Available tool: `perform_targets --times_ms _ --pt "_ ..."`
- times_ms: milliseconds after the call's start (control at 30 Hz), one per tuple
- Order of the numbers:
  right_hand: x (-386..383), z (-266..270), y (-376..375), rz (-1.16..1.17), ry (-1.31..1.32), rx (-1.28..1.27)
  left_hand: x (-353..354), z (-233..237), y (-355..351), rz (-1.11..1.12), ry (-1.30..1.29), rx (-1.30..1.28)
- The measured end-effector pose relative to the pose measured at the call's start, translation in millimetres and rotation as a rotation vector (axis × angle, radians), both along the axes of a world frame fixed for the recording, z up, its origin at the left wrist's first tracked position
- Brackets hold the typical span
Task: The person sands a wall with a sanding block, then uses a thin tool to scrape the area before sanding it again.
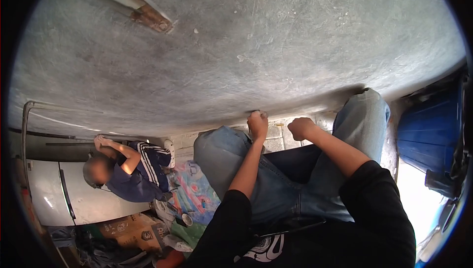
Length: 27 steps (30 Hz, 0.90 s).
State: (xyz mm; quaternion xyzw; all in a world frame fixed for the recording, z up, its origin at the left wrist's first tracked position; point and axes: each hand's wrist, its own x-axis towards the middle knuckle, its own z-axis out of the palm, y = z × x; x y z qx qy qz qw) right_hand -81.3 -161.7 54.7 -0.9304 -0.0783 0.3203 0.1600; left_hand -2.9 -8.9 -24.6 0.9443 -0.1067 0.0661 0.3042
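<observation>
Grey wall (256, 56) lay just beyond the fingers, its foot nearest them. Left hand (257, 122) was curled nearly closed, close against the wall's foot; a small dark patch showed at its fingertips, held thing or shadow, could not tell. Right hand (300, 129) was folded into a loose fist, a little apart from the wall, its palm side hidden; whether it gripped anything, could not tell. Small yellowish piece (279, 124) lay between the two hands, on the paving (274, 144).

Progress hard to judge — pale chips and scuffs marked the wall beyond the fingers, but no clear line split handled from unhandled surface. Share done or left, unreadable.

Farther out, left of the fingers: a second person (133, 179), hands raised near the wall, and a patterned sheet (197, 184). Well right: a blue container (426, 135).
</observation>
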Motion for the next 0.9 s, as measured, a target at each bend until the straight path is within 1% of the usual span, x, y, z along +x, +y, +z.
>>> perform_targets --times_ms 33,67,100,167,233,300,333,400,433,500,533,600,633,667,733,800,867,900 --pt "0.4 -0.1 -3.2 -0.003 0.029 -0.014 2.4 5.9 8.3 -0.010 -0.026 0.031" --pt "-0.2 -0.5 -6.2 -0.008 0.035 -0.014 4.5 12.4 18.5 0.063 -0.012 0.058" --pt "0.1 -0.3 -8.9 -0.019 0.034 -0.028 16.7 4.6 37.2 0.168 0.054 0.064" --pt "1.1 3.1 -12.5 -0.033 0.033 -0.041 34.6 15.4 71.2 0.310 0.029 0.095" --pt "3.0 8.4 -11.5 -0.047 -0.040 -0.020 40.1 24.2 71.5 0.313 0.067 0.145" --pt "4.5 8.3 -6.3 -0.033 -0.036 -0.013 33.0 27.8 59.7 0.298 0.119 0.197" --pt "5.1 8.1 -4.6 -0.012 -0.042 -0.007 27.8 17.9 51.2 0.291 0.123 0.201" --pt "1.9 6.5 -1.6 -0.016 -0.053 0.007 17.4 1.9 34.5 -0.009 -0.166 0.179" --pt "0.8 3.6 -0.1 -0.010 -0.050 0.018 10.7 7.5 23.1 -0.009 -0.169 0.181" --pt "0.2 6.2 -1.2 -0.003 -0.039 0.031 2.2 16.0 5.4 -0.096 -0.023 0.157" --pt "-0.3 6.6 -1.7 -0.005 -0.036 0.032 3.2 16.8 8.5 -0.098 -0.020 0.158" --pt "-0.5 4.4 -6.3 -0.028 -0.025 0.019 8.2 19.0 21.0 -0.011 -0.047 0.141" --pt "0.4 6.1 -7.4 -0.025 -0.025 0.020 14.8 20.7 32.4 0.093 -0.096 0.222" --pt "0.8 9.1 -8.6 -0.030 -0.020 0.013 22.1 23.8 46.2 0.094 -0.096 0.224" --pt "2.3 8.2 -10.8 -0.039 -0.018 0.003 33.2 41.1 59.1 0.333 0.109 0.257" --pt "0.9 1.0 -9.2 -0.049 -0.086 0.034 36.2 33.3 60.5 0.303 0.107 0.244" --pt "0.7 -3.3 -7.4 -0.048 -0.092 0.037 38.0 19.2 59.3 0.268 0.107 0.235" --pt "1.1 -3.7 -5.9 -0.038 -0.101 0.039 37.0 17.1 55.5 0.270 0.127 0.170"
